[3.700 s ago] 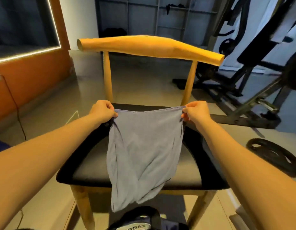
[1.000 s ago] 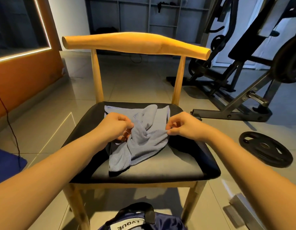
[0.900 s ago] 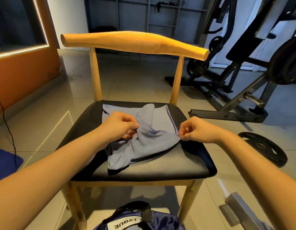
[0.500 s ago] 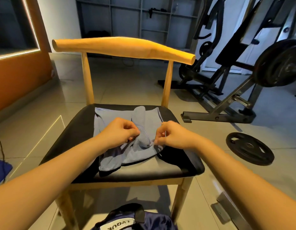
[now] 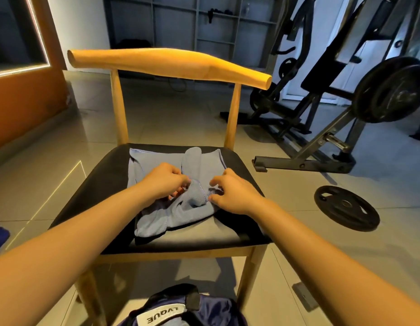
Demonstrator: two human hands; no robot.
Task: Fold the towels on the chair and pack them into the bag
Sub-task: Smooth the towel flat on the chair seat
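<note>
A grey-blue towel (image 5: pixel 157 161) lies crumpled on the black seat of a wooden chair (image 5: pixel 103 184), with one twisted fold running up its middle. My left hand (image 5: pixel 165 182) pinches a bunched edge of the towel near the seat's centre. My right hand (image 5: pixel 230 191) rests on the towel just right of that fold, fingers spread and curled, pressing the cloth. A dark blue bag (image 5: pixel 180 311) with a white label sits on the floor below the chair's front edge.
A weight bench frame (image 5: pixel 322 147) and a loaded barbell plate (image 5: pixel 390 90) stand to the right. A loose black weight plate (image 5: pixel 346 208) lies on the tiled floor. An orange wall (image 5: pixel 23 100) is at left, grey shelving (image 5: pixel 192 27) behind.
The towel went from hanging between both hands to lying on the seat. In the last second my right hand pulled its edge right, then came back toward the middle fold.
</note>
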